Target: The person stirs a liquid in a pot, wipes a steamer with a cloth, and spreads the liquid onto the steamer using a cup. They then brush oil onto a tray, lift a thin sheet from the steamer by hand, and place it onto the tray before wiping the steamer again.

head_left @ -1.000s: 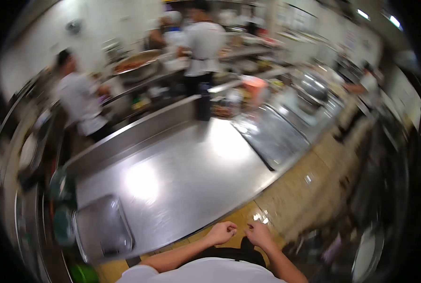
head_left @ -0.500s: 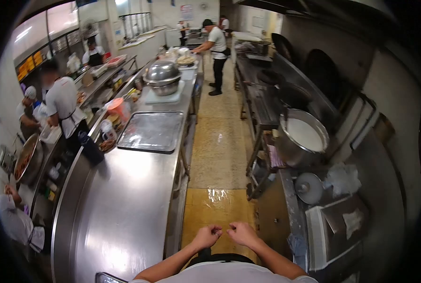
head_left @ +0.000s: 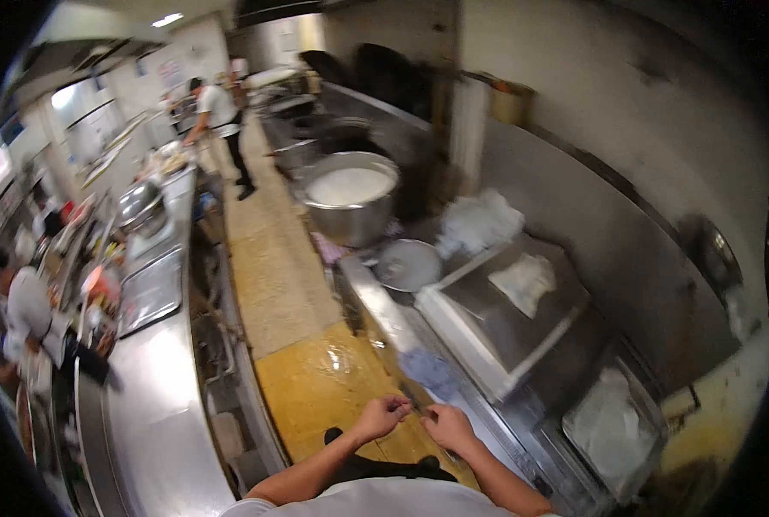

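Note:
My left hand (head_left: 382, 419) and my right hand (head_left: 448, 427) are held close together in front of my body, over the yellow floor. The fingers of both are curled into a pinch. Something thin and dark may run between the fingertips, but it is too small and blurred to name. Nearest to my right hand is a crumpled blue cloth (head_left: 429, 370) on the edge of the metal counter (head_left: 386, 326).
On the right stand a large pot (head_left: 350, 215) of white liquid, a round lid (head_left: 407, 265), a plastic bag (head_left: 481, 226), a white-edged box (head_left: 466, 345) and a tray (head_left: 656, 412). A steel table (head_left: 147, 379) runs along the left. A co-worker (head_left: 219, 112) stands in the aisle.
My view has swung right, bringing more of the right counter and its tray into sight. Both hands stay close together with curled fingers. My dark shoes now show below.

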`<state>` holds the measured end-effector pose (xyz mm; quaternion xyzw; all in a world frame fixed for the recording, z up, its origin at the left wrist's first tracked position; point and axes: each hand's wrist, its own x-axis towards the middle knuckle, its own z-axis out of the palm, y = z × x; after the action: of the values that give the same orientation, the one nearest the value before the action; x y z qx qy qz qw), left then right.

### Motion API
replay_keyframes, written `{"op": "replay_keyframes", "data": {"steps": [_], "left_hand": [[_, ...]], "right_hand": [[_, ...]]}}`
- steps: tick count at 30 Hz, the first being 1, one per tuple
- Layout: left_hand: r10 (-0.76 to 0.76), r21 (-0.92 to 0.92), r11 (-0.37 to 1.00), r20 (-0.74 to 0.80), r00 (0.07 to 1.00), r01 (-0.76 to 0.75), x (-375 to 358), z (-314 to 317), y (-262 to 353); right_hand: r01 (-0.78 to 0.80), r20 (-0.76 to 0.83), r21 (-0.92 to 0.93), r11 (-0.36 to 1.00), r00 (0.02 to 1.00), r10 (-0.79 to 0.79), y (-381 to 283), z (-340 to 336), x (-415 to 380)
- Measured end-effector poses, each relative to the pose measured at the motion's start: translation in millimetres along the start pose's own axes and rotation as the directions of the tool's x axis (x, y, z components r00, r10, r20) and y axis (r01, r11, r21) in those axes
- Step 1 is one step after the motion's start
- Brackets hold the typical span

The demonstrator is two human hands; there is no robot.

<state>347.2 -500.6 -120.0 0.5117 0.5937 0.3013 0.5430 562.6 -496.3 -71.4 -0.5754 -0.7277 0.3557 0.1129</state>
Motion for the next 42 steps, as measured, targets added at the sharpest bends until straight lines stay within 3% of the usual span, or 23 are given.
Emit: {"op": "replay_keyframes", "data": {"steps": [2, 5, 10, 14, 17, 20, 22, 25, 28, 30, 32, 34, 35, 36, 37, 39, 42], "left_hand": [[-0.013, -0.022, 1.000, 0.100, 0.995, 0.015, 6, 47, 8], [-0.045, -0.038, 0.998, 0.231, 0.972, 0.055, 14, 100, 8], [-0.017, 0.139, 0.989, 0.468, 0.883, -0.055, 25, 169, 39], [0.021, 0.179, 0.969, 0.631, 0.776, -0.172, 44, 225, 44], [0.042, 0.177, 0.956, 0.709, 0.704, -0.235, 42, 257, 75], [0.065, 0.072, 0.980, 0.764, 0.642, -0.185, 52, 280, 59], [0.086, 0.063, 0.975, 0.779, 0.621, -0.214, 55, 285, 56], [0.101, 0.084, 0.963, 0.768, 0.632, -0.255, 51, 288, 53], [0.102, 0.119, 0.956, 0.718, 0.689, -0.266, 51, 295, 48], [0.109, 0.130, 0.958, 0.655, 0.748, -0.254, 50, 302, 41], [0.138, 0.232, 0.915, 0.589, 0.796, -0.330, 38, 309, 65], [0.245, 0.222, 0.896, 0.473, 0.846, -0.384, 44, 338, 37], [0.193, 0.206, 0.928, 0.447, 0.873, -0.310, 22, 346, 72], [0.294, 0.228, 0.875, 0.450, 0.843, -0.427, 17, 363, 81], [0.276, 0.307, 0.836, 0.481, 0.832, -0.454, 5, 380, 107], [0.361, 0.359, 0.714, 0.546, 0.755, -0.601, 21, 436, 98], [0.493, 0.422, 0.580, 0.499, 0.713, -0.696, 32, 507, 87]], "right_hand": [[-0.018, -0.090, 0.020, 1.000, 0.996, 0.020, 42, -12, -21], [-0.153, -0.172, 0.105, 0.983, 0.970, 0.170, 75, -33, -55], [-0.240, -0.334, 0.223, 0.945, 0.892, 0.306, 133, -45, -106], [-0.415, -0.355, 0.280, 0.866, 0.793, 0.495, 158, -65, -152], [-0.469, -0.450, 0.388, 0.794, 0.655, 0.607, 175, -83, -186], [-0.447, -0.572, 0.499, 0.742, 0.474, 0.670, 232, -97, -222], [-0.558, -0.610, 0.459, 0.691, 0.367, 0.702, 250, -124, -244], [-0.608, -0.603, 0.464, 0.644, 0.315, 0.732, 312, -126, -263], [-0.668, -0.518, 0.438, 0.601, 0.359, 0.776, 346, -144, -272], [-0.675, -0.533, 0.256, 0.691, 0.498, 0.684, 371, -144, -275], [-0.663, -0.293, 0.138, 0.736, 0.683, 0.669, 388, -155, -273], [-0.610, -0.256, 0.164, 0.775, 0.733, 0.631, 391, -158, -270], [-0.579, -0.251, 0.159, 0.799, 0.759, 0.600, 397, -160, -273], [-0.562, -0.246, 0.165, 0.811, 0.773, 0.585, 404, -157, -277], [-0.518, -0.245, 0.140, 0.844, 0.807, 0.537, 418, -150, -281], [-0.459, -0.261, 0.125, 0.880, 0.840, 0.475, 444, -143, -295], [-0.433, -0.301, 0.147, 0.889, 0.837, 0.457, 421, -161, -324]]}}
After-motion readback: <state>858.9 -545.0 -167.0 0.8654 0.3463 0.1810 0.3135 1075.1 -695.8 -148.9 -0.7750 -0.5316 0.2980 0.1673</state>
